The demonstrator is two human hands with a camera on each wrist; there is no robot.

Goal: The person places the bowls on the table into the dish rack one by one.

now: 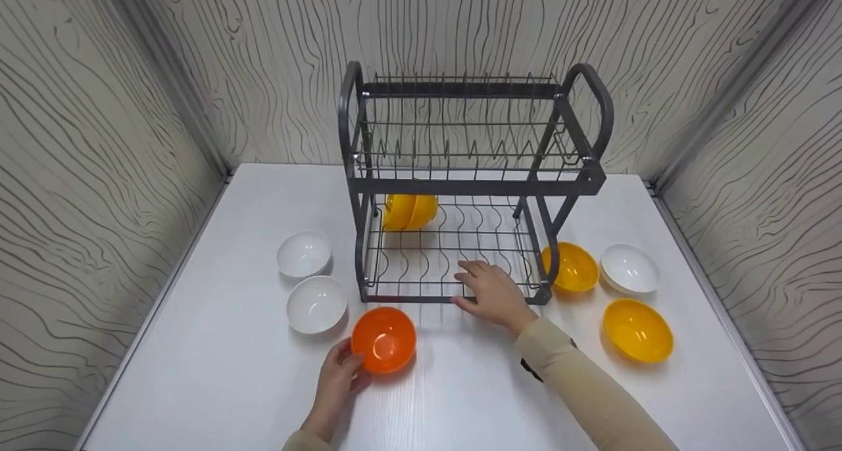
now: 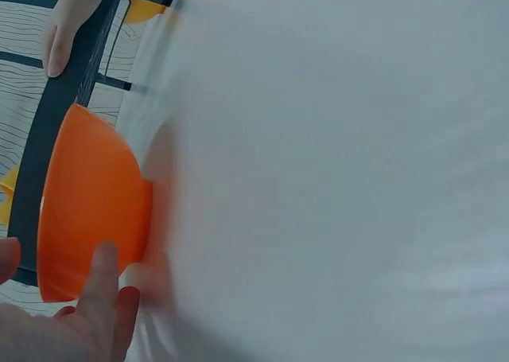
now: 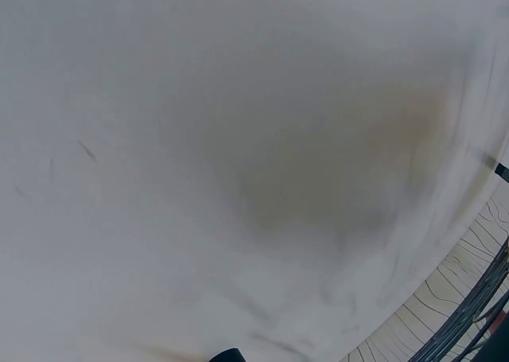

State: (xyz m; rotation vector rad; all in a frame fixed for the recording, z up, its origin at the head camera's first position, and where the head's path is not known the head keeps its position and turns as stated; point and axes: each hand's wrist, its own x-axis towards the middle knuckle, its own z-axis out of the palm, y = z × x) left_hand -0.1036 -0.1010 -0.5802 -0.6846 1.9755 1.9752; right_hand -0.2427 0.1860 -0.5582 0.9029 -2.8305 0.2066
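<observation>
An orange bowl [image 1: 384, 340] stands upright on the white table in front of the rack. My left hand [image 1: 339, 379] holds it at its left side, thumb at the rim and fingers along the outer wall; the left wrist view shows the fingers [image 2: 99, 290] against the orange wall. My right hand [image 1: 490, 296] reaches over the front rail of the dark two-tier dish rack [image 1: 454, 299], fingers loosely extended above the lower wires, holding nothing. On the lower tier, yellow bowls [image 1: 411, 212] lean nested on their sides at the left. The right wrist view does not show the right hand.
Two white bowls, a rear one [image 1: 304, 254] and a nearer one [image 1: 316, 304], stand left of the rack. At its right are a yellow bowl [image 1: 572, 268], a white bowl [image 1: 630, 269] and another yellow bowl [image 1: 638, 331]. Wood-patterned panels [image 1: 263, 63] surround the table [image 1: 217, 346].
</observation>
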